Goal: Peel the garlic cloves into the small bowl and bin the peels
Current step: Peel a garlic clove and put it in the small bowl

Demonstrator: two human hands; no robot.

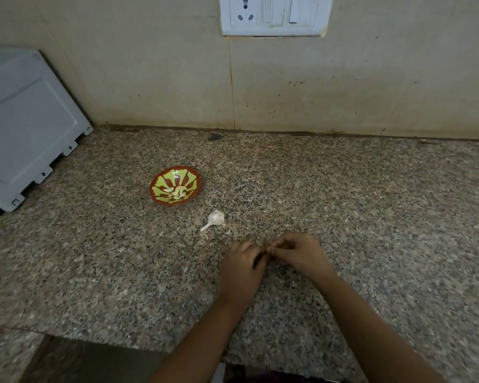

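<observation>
Left hand [244, 264] and right hand [299, 252] meet fingertip to fingertip, both pinching a small piece [265, 249] — too tiny to name. Just beyond, a garlic bulb [215, 219] lies on the granite counter [371, 203]; farther left, the small bowl [161, 178] holds peeled cloves [177, 192].

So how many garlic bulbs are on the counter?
1: a white garlic bulb on the speckled granite counter, between the red-and-green bowl and the left hand. The fingers may hide a clove.
</observation>
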